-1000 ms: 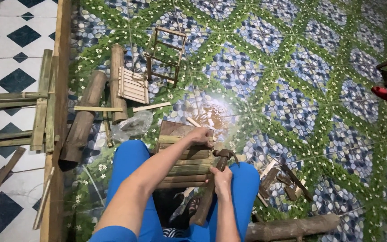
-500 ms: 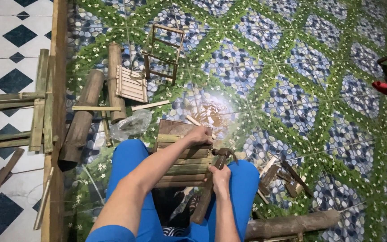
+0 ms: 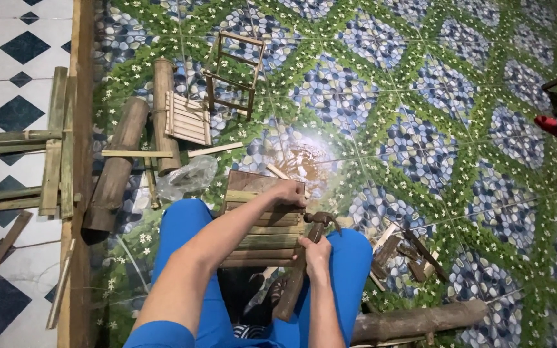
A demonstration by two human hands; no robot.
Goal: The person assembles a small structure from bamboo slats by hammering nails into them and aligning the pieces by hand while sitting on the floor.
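Observation:
A slatted bamboo panel lies across my knees, which are in blue trousers. My left hand presses down on its far right corner, fingers bent over the top slat. My right hand grips the wooden handle of a hammer. The hammer's dark metal head hovers just right of my left hand, close above the panel's edge.
A small bamboo chair frame stands ahead, with a finished slat panel and two thick bamboo logs to its left. Clear plastic bag, scrap wood pieces, a log at right, bamboo poles at left.
The hammer head has shifted slightly above the panel's right edge. My left hand stays on the same corner.

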